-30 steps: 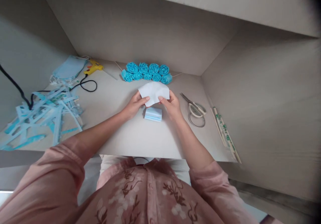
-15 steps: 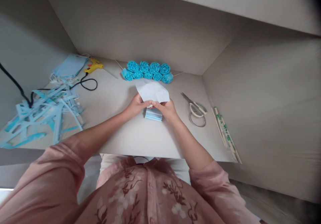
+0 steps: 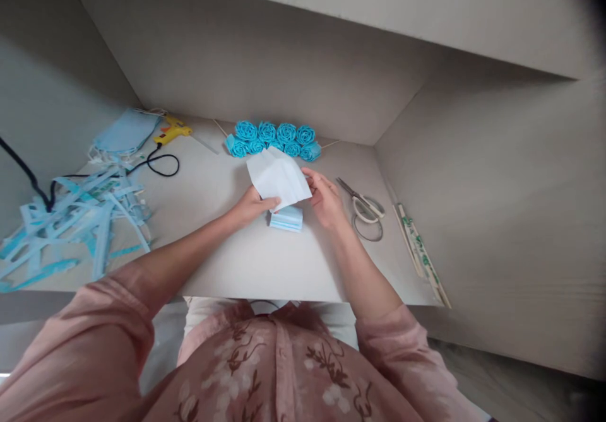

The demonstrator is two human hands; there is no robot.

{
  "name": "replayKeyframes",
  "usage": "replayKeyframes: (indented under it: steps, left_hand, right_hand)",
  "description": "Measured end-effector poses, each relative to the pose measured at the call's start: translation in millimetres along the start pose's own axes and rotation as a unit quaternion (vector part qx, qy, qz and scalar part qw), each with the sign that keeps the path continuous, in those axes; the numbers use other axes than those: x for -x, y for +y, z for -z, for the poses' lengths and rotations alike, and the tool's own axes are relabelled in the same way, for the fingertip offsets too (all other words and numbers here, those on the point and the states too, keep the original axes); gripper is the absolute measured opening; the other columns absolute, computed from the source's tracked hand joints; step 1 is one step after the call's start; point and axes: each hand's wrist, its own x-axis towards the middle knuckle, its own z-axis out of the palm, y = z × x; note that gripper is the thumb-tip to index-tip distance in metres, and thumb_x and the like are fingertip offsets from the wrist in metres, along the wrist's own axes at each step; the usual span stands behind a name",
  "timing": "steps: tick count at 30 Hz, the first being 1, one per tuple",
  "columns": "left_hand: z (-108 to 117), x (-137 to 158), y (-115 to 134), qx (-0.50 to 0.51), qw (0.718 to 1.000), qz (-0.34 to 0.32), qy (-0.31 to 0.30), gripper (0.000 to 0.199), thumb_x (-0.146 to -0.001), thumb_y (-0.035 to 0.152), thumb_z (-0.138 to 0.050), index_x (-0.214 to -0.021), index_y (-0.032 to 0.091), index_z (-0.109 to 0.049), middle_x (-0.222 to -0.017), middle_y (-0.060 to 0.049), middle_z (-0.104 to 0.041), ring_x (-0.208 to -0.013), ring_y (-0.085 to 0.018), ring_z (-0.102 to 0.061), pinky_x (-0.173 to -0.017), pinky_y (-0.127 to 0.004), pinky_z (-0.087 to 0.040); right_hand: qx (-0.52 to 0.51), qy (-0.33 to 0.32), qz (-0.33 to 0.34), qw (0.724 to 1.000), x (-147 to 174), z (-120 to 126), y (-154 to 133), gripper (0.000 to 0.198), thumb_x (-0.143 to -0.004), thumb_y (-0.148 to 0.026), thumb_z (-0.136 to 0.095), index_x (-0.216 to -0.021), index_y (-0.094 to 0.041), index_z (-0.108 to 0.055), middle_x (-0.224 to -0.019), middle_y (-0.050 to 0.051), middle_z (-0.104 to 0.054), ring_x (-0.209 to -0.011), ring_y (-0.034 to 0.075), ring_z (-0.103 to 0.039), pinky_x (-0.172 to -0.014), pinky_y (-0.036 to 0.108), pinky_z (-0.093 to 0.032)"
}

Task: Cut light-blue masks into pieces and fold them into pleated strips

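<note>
My left hand (image 3: 252,206) pinches the lower left edge of a thin pale sheet (image 3: 279,179), thumb on top and the other fingers hidden beneath. The sheet is white, with faint creases, and is held tilted above the table. At its right edge, my right hand (image 3: 326,198) has its fingers apart; whether they touch the sheet is hard to see. A small stack of folded light-blue pieces (image 3: 286,220) lies just below the sheet. Behind it, blue paper-like roses (image 3: 266,132) sit in two rows, partly covered by the sheet.
Scissors (image 3: 363,202) and a roll of tape (image 3: 368,228) lie to the right, near wrapped sticks (image 3: 421,252). On the left are a yellow glue gun (image 3: 173,130) with a black cord, pale blue face masks (image 3: 125,130) and a heap of blue strips (image 3: 97,220). Panels enclose the table.
My right hand has moved away from the left one, off the sheet's near edge to its right side. My left hand keeps hold of the sheet, which has turned and shows flatter.
</note>
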Motion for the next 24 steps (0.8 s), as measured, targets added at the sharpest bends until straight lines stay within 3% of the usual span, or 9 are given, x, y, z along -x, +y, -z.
replayKeyframes:
  steps: [4, 9, 12, 16, 20, 24]
  left_hand:
    - [4.7, 2.3, -4.3, -0.014, 0.997, 0.021, -0.075, 0.058, -0.062, 0.044, -0.082, -0.107, 0.012, -0.063, -0.094, -0.009, -0.072, -0.085, -0.023, -0.065, -0.071, -0.03, -0.051]
    - [9.2, 2.0, -0.3, -0.048, 0.991, 0.053, -0.117, 0.062, -0.061, 0.047, -0.083, -0.107, 0.01, -0.066, -0.101, -0.01, -0.072, -0.09, -0.025, -0.065, -0.077, -0.032, -0.052]
    - [10.9, -3.0, 2.4, -0.029, 0.997, 0.023, -0.069, 0.062, -0.067, 0.056, -0.076, -0.108, 0.011, -0.068, -0.107, -0.011, -0.072, -0.098, -0.027, -0.065, -0.085, -0.034, -0.05]
    - [11.4, -10.3, 3.6, -0.011, 1.0, -0.003, 0.009, 0.057, -0.069, 0.055, -0.076, -0.105, 0.012, -0.069, -0.102, -0.01, -0.074, -0.095, -0.024, -0.066, -0.085, -0.033, -0.051]
    - [11.0, -11.9, 6.3, -0.001, 0.999, -0.019, 0.033, 0.053, -0.067, 0.05, -0.08, -0.103, 0.012, -0.069, -0.096, -0.008, -0.075, -0.09, -0.022, -0.067, -0.082, -0.032, -0.053]
    - [12.4, -11.6, 10.0, -0.002, 0.998, -0.039, 0.053, 0.052, -0.067, 0.05, -0.08, -0.101, 0.013, -0.07, -0.093, -0.007, -0.075, -0.084, -0.02, -0.068, -0.076, -0.03, -0.053]
  right_hand:
    - [-0.007, -0.046, -0.076, 0.996, -0.5, 3.9, -1.9, 0.06, -0.072, -0.074, -0.06, -0.096, -0.02, -0.074, -0.074, 0.003, -0.07, -0.07, 0.017, -0.064, -0.062, 0.029, -0.049]
    - [0.0, -0.024, -0.043, 0.999, 1.9, 2.0, -4.4, 0.056, -0.061, -0.046, -0.084, -0.11, -0.024, -0.07, -0.095, 0.001, -0.075, -0.087, 0.019, -0.068, -0.077, 0.03, -0.053]
    - [0.007, -0.002, -0.035, 0.999, 1.9, 0.7, -4.4, 0.058, -0.056, -0.042, -0.087, -0.109, -0.023, -0.07, -0.1, 0.002, -0.076, -0.092, 0.02, -0.068, -0.082, 0.033, -0.054]
    - [-0.006, 0.011, -0.02, 1.0, 0.4, 0.5, -3.3, 0.049, -0.056, -0.038, -0.088, -0.099, -0.025, -0.071, -0.091, -0.002, -0.075, -0.08, 0.016, -0.067, -0.077, 0.029, -0.053]
    - [-0.014, 0.001, -0.042, 0.999, 0.4, 2.4, -5.0, 0.045, -0.055, -0.037, -0.088, -0.095, -0.025, -0.072, -0.083, -0.003, -0.073, -0.073, 0.013, -0.064, -0.073, 0.027, -0.051]
    - [0.048, -0.046, -0.051, 0.996, 0.1, 9.4, -6.2, 0.034, -0.06, -0.039, -0.085, -0.085, -0.021, -0.071, -0.076, -0.002, -0.07, -0.069, 0.013, -0.061, -0.07, 0.027, -0.048]
